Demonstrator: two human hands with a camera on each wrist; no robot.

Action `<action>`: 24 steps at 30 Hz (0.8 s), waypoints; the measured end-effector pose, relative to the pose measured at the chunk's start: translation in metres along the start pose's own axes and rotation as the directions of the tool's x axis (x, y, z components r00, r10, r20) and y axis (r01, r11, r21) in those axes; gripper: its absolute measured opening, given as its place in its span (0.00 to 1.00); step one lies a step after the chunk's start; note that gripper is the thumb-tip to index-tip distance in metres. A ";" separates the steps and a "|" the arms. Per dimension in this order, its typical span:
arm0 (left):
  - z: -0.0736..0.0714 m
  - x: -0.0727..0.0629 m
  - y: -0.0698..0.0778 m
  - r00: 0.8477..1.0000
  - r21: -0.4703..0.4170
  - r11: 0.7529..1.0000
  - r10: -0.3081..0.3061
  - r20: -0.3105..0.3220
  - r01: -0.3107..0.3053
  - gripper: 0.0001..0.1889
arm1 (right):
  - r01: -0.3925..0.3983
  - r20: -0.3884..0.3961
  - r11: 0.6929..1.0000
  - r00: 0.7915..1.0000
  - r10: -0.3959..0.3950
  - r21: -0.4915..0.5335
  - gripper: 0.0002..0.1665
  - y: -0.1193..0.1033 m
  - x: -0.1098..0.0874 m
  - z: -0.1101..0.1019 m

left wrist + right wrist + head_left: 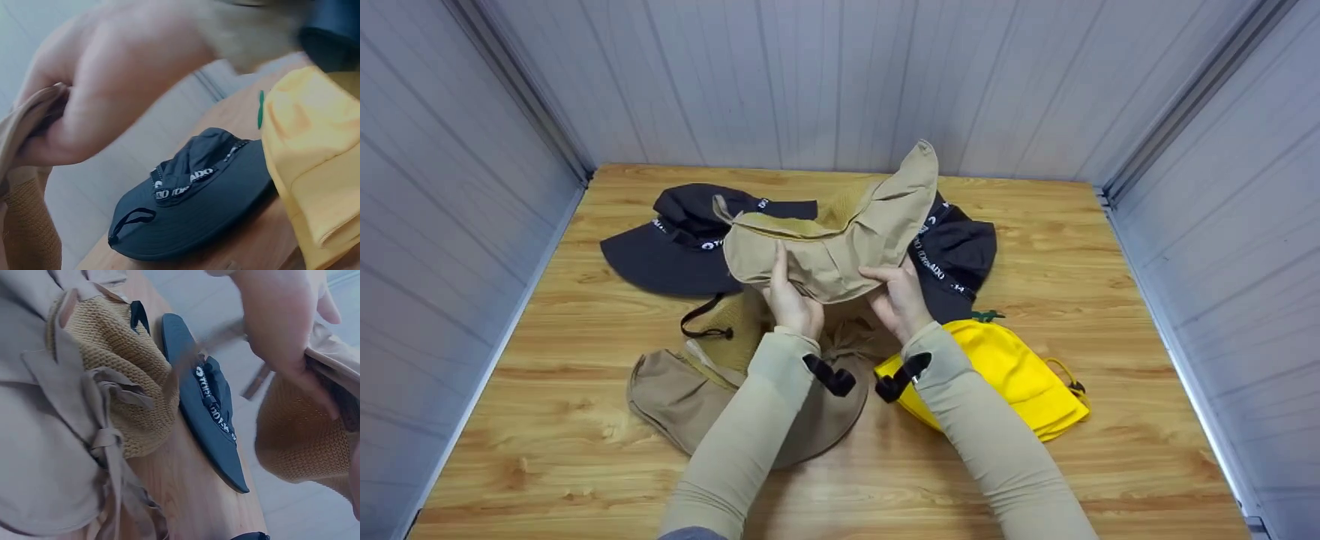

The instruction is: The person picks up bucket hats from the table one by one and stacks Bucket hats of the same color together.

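A beige sun hat [840, 262] with a woven straw-coloured crown [298, 433] is held up above the table, its wide brim bent and rising on the right. My left hand [797, 306] grips the near brim edge, thumb on top. On the same edge farther right, my right hand [901, 300] grips the brim with its thumb across the cloth. Beneath the hands lies a second beige sun hat [679, 394], with a tied cloth bow [107, 439] and a black cord. Fingers under the held brim are hidden in the head view.
A black hat [675, 259] with white lettering lies behind on the left. Another black hat [960, 251] lies on the right. Near it sits a folded yellow hat [997, 367] with a cord, beside a small green piece [988, 316]. Panel walls [840, 82] border the wooden table [1125, 450].
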State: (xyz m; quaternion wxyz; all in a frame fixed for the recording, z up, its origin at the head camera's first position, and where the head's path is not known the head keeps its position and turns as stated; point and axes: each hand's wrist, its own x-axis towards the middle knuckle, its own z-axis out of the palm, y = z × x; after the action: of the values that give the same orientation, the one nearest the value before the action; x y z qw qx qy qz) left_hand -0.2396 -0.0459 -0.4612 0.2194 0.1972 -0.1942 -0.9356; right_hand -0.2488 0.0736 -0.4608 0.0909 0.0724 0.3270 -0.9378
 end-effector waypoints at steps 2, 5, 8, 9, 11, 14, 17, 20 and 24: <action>-0.001 0.001 0.002 1.000 0.032 0.999 -0.029 0.006 0.029 0.06 | 0.013 -0.006 1.000 1.000 -0.013 -0.013 0.58 0.001 -0.002 -0.003; -0.002 0.004 0.002 0.999 0.079 0.996 -0.048 0.009 0.047 0.10 | 0.033 -0.016 0.999 0.999 -0.033 -0.016 0.54 0.003 -0.005 -0.005; -0.003 0.006 0.002 0.999 0.108 0.993 -0.041 0.026 0.038 0.14 | 0.041 -0.024 0.999 0.999 -0.041 -0.005 0.54 0.005 -0.008 -0.009; -0.004 0.006 0.001 0.999 0.118 0.992 -0.042 0.022 0.039 0.14 | 0.042 -0.025 0.999 0.999 -0.042 0.001 0.55 0.006 -0.009 -0.011; -0.004 0.006 0.001 0.999 0.140 0.989 -0.053 0.001 0.052 0.13 | 0.039 -0.023 0.999 0.999 -0.039 0.004 0.54 0.006 -0.011 -0.013; -0.004 0.006 0.002 0.996 0.166 0.983 -0.074 -0.039 0.080 0.08 | 0.027 -0.026 1.000 0.999 -0.027 0.009 0.44 0.006 -0.012 -0.017; -0.004 0.006 0.004 0.995 0.168 0.982 -0.081 -0.053 0.089 0.07 | 0.002 -0.025 1.000 1.000 -0.002 0.024 0.27 0.002 -0.013 -0.021; -0.003 0.005 0.006 0.996 0.152 0.984 -0.087 -0.036 0.092 0.08 | -0.034 -0.020 0.999 0.999 0.035 0.031 0.14 -0.004 -0.011 -0.024; -0.004 0.003 0.008 0.994 0.154 0.982 -0.114 -0.003 0.113 0.06 | -0.080 -0.034 0.997 0.996 0.080 -0.003 0.12 -0.013 -0.007 -0.030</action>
State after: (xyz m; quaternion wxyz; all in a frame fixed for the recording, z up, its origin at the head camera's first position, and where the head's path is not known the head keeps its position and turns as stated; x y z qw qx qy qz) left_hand -0.2375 -0.0552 -0.4621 0.1495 0.2217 -0.2548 -0.9293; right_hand -0.2425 0.1028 -0.4748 0.1231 0.1013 0.3276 -0.9313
